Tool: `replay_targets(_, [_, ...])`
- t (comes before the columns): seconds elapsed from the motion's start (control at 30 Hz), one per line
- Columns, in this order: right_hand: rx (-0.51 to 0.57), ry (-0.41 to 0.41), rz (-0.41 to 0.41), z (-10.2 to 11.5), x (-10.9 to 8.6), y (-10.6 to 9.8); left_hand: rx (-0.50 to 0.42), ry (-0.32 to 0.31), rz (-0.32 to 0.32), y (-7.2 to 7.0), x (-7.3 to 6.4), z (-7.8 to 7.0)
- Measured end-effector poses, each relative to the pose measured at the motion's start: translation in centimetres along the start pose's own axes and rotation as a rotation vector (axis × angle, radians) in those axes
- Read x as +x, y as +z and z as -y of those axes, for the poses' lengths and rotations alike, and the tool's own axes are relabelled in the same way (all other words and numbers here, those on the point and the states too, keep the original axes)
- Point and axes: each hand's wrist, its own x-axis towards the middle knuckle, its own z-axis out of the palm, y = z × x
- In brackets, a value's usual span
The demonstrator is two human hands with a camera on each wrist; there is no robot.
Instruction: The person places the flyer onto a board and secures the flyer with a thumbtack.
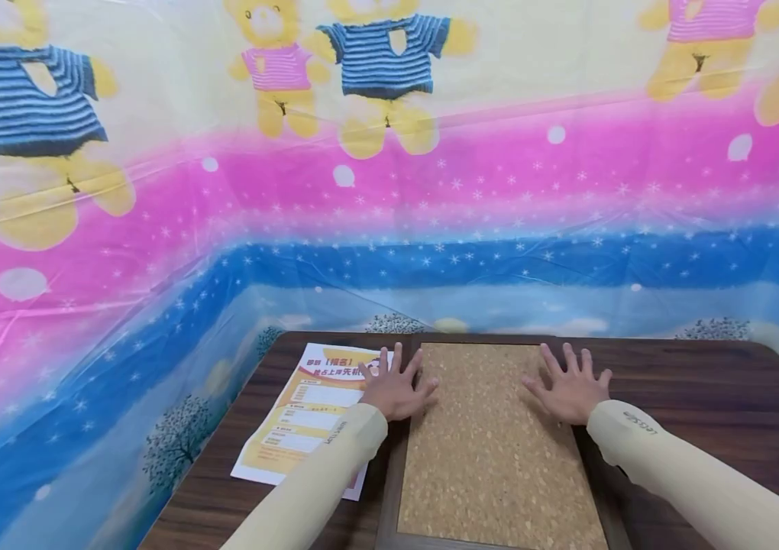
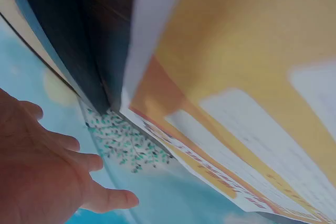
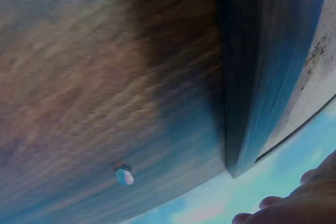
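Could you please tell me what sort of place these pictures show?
Probably an indoor work corner, perhaps a makeshift one: a backdrop printed with cartoon bears surrounds the far side of a dark wood-grain table, where a framed cork board lies beside a printed leaflet.

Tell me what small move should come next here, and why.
Probably move the left hand to pinch the flyer by its right edge: the flyer lies beside the corkboard, not on it, and that hand is close by, fingers spread and holding nothing.
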Motion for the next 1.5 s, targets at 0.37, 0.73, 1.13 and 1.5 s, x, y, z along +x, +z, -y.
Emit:
replay_targets(0.37, [0.016, 0.025, 0.005, -1.9, 0.0, -0.4, -0.011, -0.030, 0.001, -0.7, -0.6, 2.1])
replay_targets(0.73, [0.005, 0.034, -0.013, -2.6, -0.9, -0.8, -0.010, -0.076, -0.007, -0.8, -1.3, 4.0])
replay_targets(1.13, [0.030, 0.043, -0.001, -4.8, -1.6, -1.4, 0.000, -0.164, 0.006, -2.0, -2.0, 6.6])
replay_targets(1.5, [0.040, 0.052, -0.028, -6.2, -2.2, -1.4, 0.005, -0.203, -0.006, -2.5, -3.5, 9.0])
